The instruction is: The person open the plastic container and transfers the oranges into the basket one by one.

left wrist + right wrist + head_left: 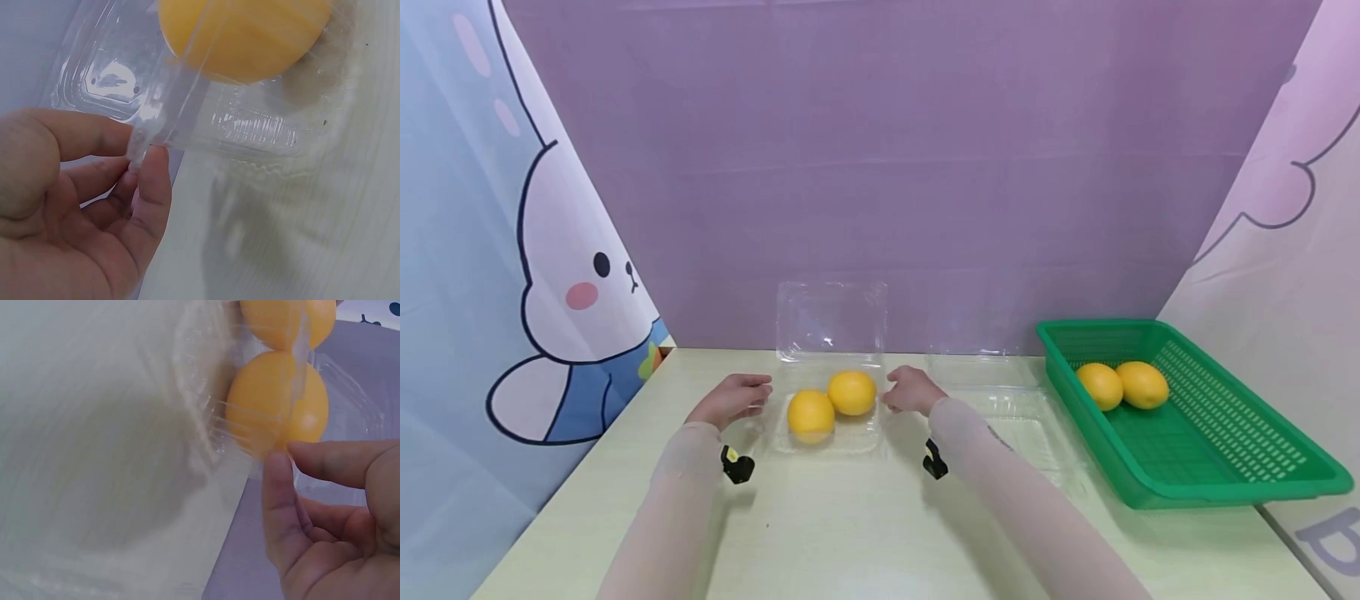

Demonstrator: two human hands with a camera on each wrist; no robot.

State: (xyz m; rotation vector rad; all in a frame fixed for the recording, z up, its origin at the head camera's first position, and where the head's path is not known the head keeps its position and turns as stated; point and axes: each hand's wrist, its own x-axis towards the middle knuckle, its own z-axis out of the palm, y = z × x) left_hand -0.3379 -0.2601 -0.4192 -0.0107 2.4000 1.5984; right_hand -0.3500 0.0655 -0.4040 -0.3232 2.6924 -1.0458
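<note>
A clear plastic clamshell box (pixel 857 435) sits on the table with its lid (pixel 831 321) raised at the back. Inside the box are two yellow lemons, one nearer (pixel 810 412) and one farther right (pixel 853 392). My left hand (pixel 733 400) is at the box's left side; in the left wrist view its thumb and fingers pinch the clear rim (pixel 147 134). On the opposite side, my right hand (pixel 912 390) pinches the right rim between thumb and forefinger, close beside a lemon (pixel 275 403) in the right wrist view.
A second clear plastic box (pixel 1018 421) lies open to the right of my right hand. Farther right stands a green basket (pixel 1195 462) with two lemons (pixel 1120 386) in it. A purple cloth (pixel 925 167) hangs behind the table (pixel 820 533).
</note>
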